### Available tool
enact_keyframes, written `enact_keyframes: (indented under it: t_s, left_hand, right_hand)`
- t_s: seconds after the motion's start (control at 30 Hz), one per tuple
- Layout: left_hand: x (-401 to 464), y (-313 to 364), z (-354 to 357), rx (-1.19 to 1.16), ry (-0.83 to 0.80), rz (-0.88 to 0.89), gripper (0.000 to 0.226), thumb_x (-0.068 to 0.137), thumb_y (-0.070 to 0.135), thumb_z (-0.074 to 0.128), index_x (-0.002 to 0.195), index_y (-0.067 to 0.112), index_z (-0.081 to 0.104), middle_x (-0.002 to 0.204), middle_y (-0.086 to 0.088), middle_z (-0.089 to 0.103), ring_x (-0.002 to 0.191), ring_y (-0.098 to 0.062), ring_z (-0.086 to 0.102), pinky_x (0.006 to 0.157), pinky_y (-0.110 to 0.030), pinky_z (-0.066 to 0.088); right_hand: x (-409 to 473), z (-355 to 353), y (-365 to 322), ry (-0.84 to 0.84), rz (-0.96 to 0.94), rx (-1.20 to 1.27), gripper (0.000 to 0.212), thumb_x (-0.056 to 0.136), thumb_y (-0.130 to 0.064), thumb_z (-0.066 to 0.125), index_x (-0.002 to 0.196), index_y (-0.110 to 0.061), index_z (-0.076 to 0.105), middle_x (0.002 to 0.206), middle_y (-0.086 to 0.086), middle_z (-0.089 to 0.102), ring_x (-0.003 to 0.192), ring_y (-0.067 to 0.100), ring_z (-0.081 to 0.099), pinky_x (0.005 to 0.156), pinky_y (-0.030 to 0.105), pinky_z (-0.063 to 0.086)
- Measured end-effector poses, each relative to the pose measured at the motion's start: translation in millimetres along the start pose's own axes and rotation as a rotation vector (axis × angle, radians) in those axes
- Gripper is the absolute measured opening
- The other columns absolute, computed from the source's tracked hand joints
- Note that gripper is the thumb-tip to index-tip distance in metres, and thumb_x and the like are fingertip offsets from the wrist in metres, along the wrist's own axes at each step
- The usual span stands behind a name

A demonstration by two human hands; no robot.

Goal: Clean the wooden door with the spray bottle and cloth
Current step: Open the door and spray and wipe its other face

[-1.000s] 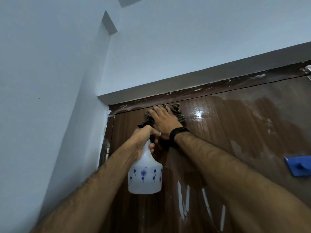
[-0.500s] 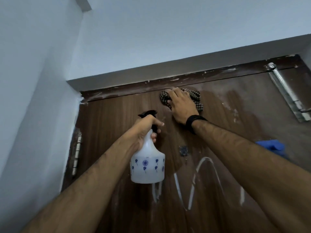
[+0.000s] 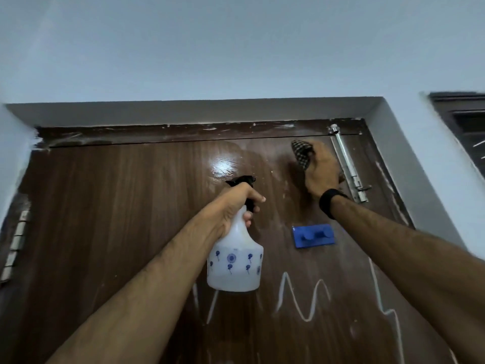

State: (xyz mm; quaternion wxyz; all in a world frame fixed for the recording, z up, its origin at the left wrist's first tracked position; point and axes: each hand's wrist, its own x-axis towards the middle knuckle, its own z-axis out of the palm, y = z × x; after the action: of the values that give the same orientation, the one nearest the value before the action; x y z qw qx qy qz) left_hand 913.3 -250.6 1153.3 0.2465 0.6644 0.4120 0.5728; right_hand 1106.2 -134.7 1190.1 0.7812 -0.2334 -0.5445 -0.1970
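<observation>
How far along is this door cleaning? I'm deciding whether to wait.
Partway. The top strip of the door shines wet. The right hand presses the cloth near the bolt; the left hand holds the spray bottle. Chalk marks below remain.

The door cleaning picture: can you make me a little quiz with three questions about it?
1. Which hand grips the spray bottle?
2. True or false: the checked cloth is pressed near the door's top right corner, beside the metal bolt.
3. What is the blue hook rack closest to: A) the hinge, B) the right forearm, C) the ceiling?

Key: 1. The left hand. 2. True; the right hand holds it there. 3. B.
</observation>
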Motion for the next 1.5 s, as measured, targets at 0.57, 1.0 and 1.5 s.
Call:
enact_keyframes:
  t_s: [0.57,1.0,1.5]
  left_hand:
    - [15,-21,83,0.063,0.088,-0.053,0.006,0.084,0.006,0.065,0.089,0.005,0.066,0.065,-0.006,0.053,0.039,-0.011,0.035,0.042,-0.019,0.036]
    - [14,-17,67,0.078,0.199,-0.060,0.009,0.088,0.006,0.063,0.093,0.002,0.068,0.068,-0.006,0.055,0.044,-0.011,0.035,0.047,-0.022,0.034]
    - [16,6,59,0.037,0.180,-0.003,0.014,0.085,0.007,0.065,0.098,0.003,0.066,0.070,-0.006,0.056,0.041,-0.010,0.036,0.041,-0.020,0.036]
  right_hand:
    - [-43,-15,80,-0.397,-0.118,-0.127,0.061,0.103,-0.029,0.051,0.156,-0.016,0.026,0.162,0.012,0.023,0.152,0.030,0.015,0.124,0.050,0.018]
    - [-12,2,73,-0.474,-0.316,-0.139,0.061,0.104,-0.031,0.045,0.158,-0.017,0.020,0.166,0.012,0.014,0.154,0.030,0.007,0.125,0.053,0.010]
    - [30,31,32,-0.535,-0.330,-0.297,0.059,0.107,-0.040,0.033,0.158,-0.017,0.015,0.167,0.010,0.012,0.155,0.025,0.005,0.122,0.052,-0.007]
